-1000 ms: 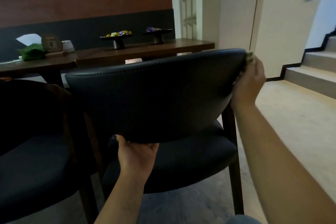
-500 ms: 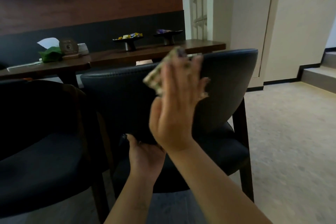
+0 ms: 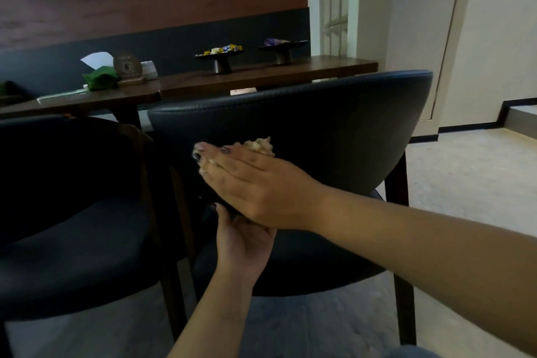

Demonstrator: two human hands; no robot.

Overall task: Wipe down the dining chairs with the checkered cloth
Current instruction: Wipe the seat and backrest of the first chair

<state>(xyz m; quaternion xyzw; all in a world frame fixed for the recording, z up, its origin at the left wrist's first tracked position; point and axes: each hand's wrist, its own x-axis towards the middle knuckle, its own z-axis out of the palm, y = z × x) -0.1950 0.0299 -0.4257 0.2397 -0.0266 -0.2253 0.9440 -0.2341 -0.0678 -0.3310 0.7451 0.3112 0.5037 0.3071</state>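
A dark padded dining chair [image 3: 334, 125] with a curved backrest stands in front of me. My right hand [image 3: 252, 183] lies flat with straight fingers against the lower left of the backrest and presses the checkered cloth [image 3: 258, 145] to it; only a crumpled edge of the cloth shows above my fingers. My left hand [image 3: 242, 241] grips the bottom edge of the backrest from below, partly hidden under my right hand. A second dark chair [image 3: 72, 197] stands to the left.
A long wooden table [image 3: 261, 75] behind the chairs carries two dark footed dishes of sweets [image 3: 220, 57], a tissue box [image 3: 98, 75] and a small round plaque. Steps rise at the far right [image 3: 520, 113]. Bare floor lies to the right of the chair.
My right hand swept the cloth from the backrest's right top corner across to its lower left. My left hand kept its hold under the backrest.
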